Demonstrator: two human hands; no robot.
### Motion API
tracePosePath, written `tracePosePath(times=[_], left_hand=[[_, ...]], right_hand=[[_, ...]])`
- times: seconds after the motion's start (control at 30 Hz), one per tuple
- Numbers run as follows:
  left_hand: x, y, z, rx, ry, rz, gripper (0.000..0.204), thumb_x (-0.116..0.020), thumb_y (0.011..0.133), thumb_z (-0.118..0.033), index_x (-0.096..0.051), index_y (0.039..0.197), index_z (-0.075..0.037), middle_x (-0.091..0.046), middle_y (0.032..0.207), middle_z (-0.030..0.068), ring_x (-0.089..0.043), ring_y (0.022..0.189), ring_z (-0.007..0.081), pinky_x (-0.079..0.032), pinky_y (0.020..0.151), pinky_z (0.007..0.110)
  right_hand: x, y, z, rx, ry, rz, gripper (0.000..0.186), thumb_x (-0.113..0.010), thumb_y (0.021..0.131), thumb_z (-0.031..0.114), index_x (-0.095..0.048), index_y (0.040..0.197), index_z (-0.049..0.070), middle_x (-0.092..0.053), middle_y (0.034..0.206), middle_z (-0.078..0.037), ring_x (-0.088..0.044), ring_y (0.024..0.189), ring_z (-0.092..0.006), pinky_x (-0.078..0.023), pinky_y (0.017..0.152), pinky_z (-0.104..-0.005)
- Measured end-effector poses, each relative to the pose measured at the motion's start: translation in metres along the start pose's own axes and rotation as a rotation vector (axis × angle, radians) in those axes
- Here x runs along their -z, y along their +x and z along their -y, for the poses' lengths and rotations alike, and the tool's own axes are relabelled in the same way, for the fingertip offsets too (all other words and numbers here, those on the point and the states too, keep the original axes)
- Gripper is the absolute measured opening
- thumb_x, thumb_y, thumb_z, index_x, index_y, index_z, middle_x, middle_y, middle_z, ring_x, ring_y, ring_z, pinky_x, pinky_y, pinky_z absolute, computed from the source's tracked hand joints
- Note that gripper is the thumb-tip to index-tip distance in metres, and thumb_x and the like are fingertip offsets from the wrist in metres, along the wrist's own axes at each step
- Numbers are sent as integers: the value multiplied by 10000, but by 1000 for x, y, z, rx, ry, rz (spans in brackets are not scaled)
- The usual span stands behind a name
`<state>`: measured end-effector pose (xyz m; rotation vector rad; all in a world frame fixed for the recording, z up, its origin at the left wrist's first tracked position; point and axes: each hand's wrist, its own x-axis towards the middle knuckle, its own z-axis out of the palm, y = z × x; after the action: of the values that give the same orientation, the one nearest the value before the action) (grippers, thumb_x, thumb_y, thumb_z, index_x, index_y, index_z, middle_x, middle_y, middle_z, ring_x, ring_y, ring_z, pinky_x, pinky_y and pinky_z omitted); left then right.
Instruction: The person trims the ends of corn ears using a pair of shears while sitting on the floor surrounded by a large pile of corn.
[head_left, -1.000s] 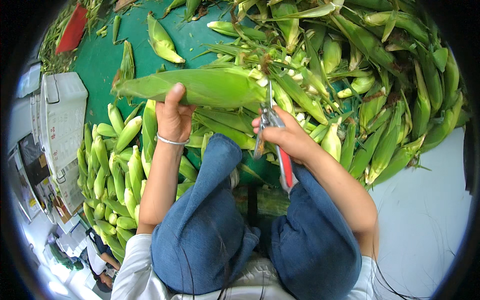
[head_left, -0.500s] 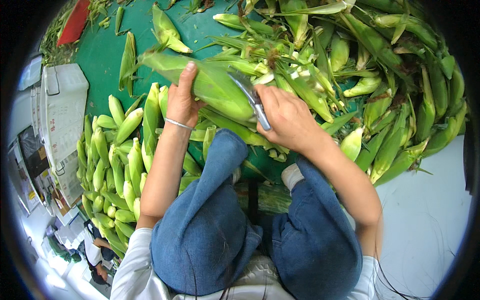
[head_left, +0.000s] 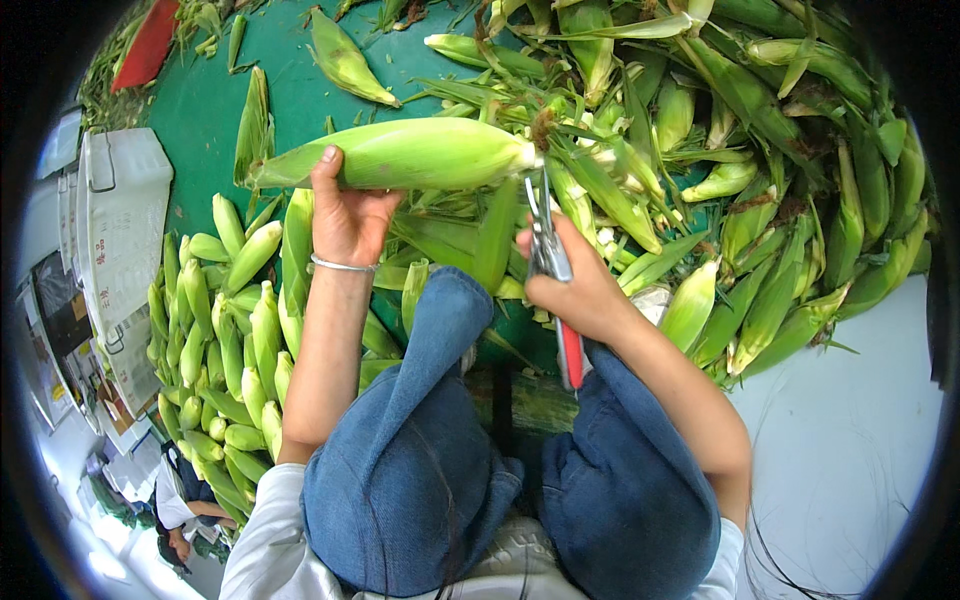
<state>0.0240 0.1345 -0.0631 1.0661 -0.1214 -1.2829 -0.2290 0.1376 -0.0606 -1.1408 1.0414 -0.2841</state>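
Note:
My left hand (head_left: pixel 343 210), with a silver bangle at the wrist, grips a green corn ear in its husk (head_left: pixel 430 152), held level with its pale stalk end to the right. My right hand (head_left: pixel 565 285) is closed on metal shears with red grips (head_left: pixel 545 245), their blades pointing up just below that stalk end. Loose husk leaves and cut bits (head_left: pixel 610 190) lie behind the shears. Trimmed pale-green ears (head_left: pixel 240 340) are heaped to the left of my left arm.
Untrimmed ears (head_left: pixel 830 200) pile at the right on a green surface (head_left: pixel 190 160), beside a white surface (head_left: pixel 840 420). At the left are white crates (head_left: pixel 125 230), a red object (head_left: pixel 140 45) and another person (head_left: pixel 175 500). My knees (head_left: pixel 410 450) are bent below my hands.
Since half a second ago the ear has turned level and shifted slightly. My right hand has dropped from the ear and rotated, swinging the shears upright below the stalk end.

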Motion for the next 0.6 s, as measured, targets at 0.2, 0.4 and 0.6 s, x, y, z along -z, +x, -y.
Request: tracePosePath(times=[0.2,0.4,0.6], left_hand=[[-8,-13,2,30,46,-71,390,-605,836,-387,-529,1051,-70,-595,1047,101,-554,1021,273,-422,919,468],[3,2,-2,69,56,28,540,-456,863,-569,-526,988,-48,-607,896,131,-601,877,274,-482,825,422],[-11,6,1,79,646,205,505,-392,901,-484,-553,979,-12,-624,865,140,-615,791,247,-497,725,348]], right_hand=[[-6,12,1,85,88,-153,370,-559,761,77,-469,1115,15,-562,762,-50,-559,647,-138,-454,594,-273],[11,-4,3,-22,-23,-101,431,-592,741,115,-443,1133,18,-570,843,-64,-582,735,-159,-475,682,-292],[14,4,45,304,-550,-82,639,-595,654,119,-376,1216,-93,-484,1088,-262,-494,1016,-387,-396,917,-402]])
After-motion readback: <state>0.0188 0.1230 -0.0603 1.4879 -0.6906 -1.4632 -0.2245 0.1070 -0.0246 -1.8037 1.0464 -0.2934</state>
